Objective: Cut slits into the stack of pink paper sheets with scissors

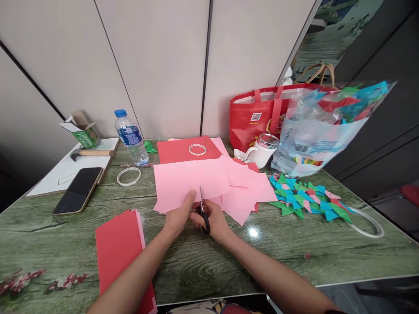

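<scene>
My left hand [179, 216] pinches the near edge of a pink paper sheet [183, 181] and holds it up off the green table [212, 257]. My right hand [211, 218] grips black-handled scissors [203, 213], whose blades point up into the sheet's lower edge. A short cut runs up from that edge. More pink sheets [248, 187] lie spread just behind and to the right.
A red paper stack [119, 253] lies at the near left. A phone [78, 189], tape rings [128, 176], water bottle [131, 137], white mug [262, 152], red bag [258, 115], plastic bag [321, 126] and folded paper pieces [307, 200] surround the work.
</scene>
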Motion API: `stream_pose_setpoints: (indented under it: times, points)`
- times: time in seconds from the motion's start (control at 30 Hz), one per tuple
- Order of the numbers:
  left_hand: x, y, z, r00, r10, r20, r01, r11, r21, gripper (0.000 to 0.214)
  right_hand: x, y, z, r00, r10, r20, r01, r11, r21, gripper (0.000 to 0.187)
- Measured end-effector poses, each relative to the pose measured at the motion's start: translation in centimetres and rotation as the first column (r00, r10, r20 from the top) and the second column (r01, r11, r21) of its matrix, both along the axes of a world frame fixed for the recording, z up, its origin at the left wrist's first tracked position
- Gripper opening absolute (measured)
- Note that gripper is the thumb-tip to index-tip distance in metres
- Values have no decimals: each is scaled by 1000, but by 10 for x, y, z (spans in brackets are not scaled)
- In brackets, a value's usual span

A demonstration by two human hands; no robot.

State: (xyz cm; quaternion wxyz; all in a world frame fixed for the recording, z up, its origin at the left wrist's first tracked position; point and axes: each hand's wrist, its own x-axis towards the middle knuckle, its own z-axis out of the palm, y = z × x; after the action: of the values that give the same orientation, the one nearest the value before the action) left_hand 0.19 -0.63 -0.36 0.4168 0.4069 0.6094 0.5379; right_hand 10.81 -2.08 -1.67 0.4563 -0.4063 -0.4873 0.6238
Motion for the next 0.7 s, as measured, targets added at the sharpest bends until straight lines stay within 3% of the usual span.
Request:
stream_pose_setpoints:
  times: [0.17,0.33,0.53,0.7]
  points:
    - [-2,-2,4,999,8,-49,-9,1000,-14,44,-2,-2,3,1000,-13,4,13,1000,-7,29]
    - [-3,-2,5,1000,1,3,-1,1000,-12,50,0,-1,3,999,-28,30,28,1000,-5,32]
    - [-1,-2,9,998,40,-45,-45,991,-126,57,4,2,4,994,29,105,-34,999,43,26]
    - [0,-4,7,999,34,2,-33,995,-91,54,5,4,5,995,15,100,-21,998,56,25]
